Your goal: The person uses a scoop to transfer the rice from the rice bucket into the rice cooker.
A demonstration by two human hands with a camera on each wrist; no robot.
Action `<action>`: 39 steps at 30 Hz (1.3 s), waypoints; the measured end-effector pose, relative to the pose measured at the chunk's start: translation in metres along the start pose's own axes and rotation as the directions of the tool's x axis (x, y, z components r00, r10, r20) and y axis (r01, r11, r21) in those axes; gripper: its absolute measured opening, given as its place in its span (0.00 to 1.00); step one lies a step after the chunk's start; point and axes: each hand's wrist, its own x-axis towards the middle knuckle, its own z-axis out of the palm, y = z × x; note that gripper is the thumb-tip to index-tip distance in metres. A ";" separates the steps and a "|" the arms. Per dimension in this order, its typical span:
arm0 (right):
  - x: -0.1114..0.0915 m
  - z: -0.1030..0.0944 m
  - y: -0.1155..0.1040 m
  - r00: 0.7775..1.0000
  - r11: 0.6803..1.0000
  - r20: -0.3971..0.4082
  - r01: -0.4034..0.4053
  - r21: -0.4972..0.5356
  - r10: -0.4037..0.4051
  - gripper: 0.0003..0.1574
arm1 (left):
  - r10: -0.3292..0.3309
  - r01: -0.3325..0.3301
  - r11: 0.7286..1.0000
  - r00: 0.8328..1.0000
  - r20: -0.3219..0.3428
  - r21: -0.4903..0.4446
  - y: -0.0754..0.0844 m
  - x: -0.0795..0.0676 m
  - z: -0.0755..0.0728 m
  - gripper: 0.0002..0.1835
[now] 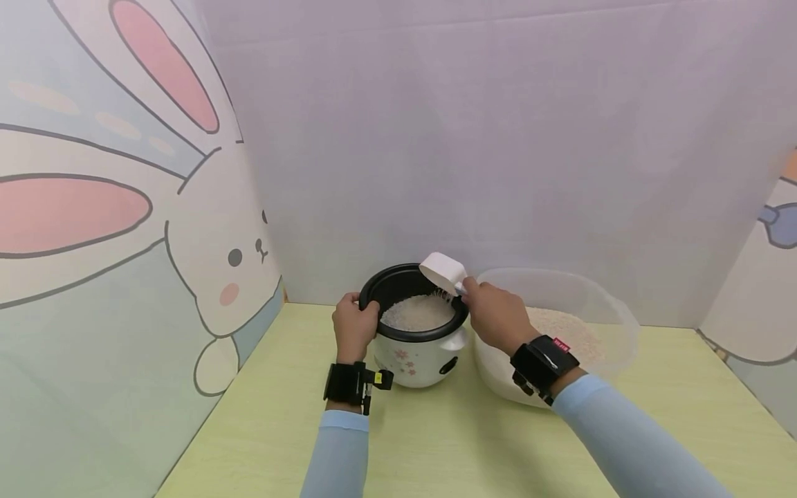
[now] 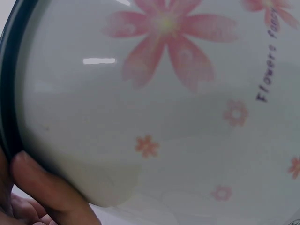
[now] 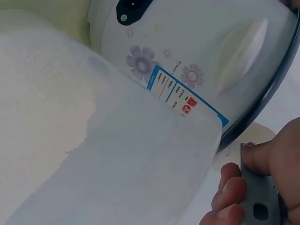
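A white rice cooker (image 1: 405, 356) with pink flowers and a black rim stands uncovered, with white rice (image 1: 417, 315) inside. My left hand (image 1: 355, 328) grips its left side at the rim; the left wrist view has the thumb (image 2: 51, 190) against the cooker's wall. Over the cooker's right edge my right hand (image 1: 498, 315) holds a white measuring scoop (image 1: 442, 271) by its handle. The scoop is tipped, and grains fall from it into the cooker. In the right wrist view, fingers and thumb close round the grey-looking handle (image 3: 258, 194); the scoop's cup is mostly hidden there.
Close to the cooker's right side stands a translucent plastic tub (image 1: 613, 304) holding rice (image 1: 563, 332), partly behind my right forearm. Both sit on a pale yellow-green table (image 1: 429, 449). A light curtain (image 1: 467, 138) hangs behind, with cartoon-printed panels at the sides.
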 end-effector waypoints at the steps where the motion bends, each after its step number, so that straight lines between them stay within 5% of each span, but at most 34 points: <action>1: -0.001 0.000 -0.001 1.000 1.000 -0.004 0.006 -0.013 -0.006 0.10 | 0.000 0.000 1.000 1.000 0.000 -0.001 0.000 0.000 0.000 0.19; 16: -0.003 0.008 0.002 0.997 1.000 0.082 0.009 -0.015 -0.008 0.21 | -0.010 0.010 1.000 1.000 0.002 0.003 0.000 -0.001 -0.001 0.19; 31: -0.004 -0.007 0.030 0.997 1.000 -0.077 -0.021 -0.020 0.019 0.21 | -0.007 0.007 1.000 1.000 0.006 0.007 0.002 -0.001 0.000 0.19; 39: -0.012 -0.018 0.058 0.995 0.996 -0.049 -0.091 0.005 0.091 0.23 | -0.017 0.016 1.000 1.000 0.010 0.004 0.001 -0.001 0.000 0.19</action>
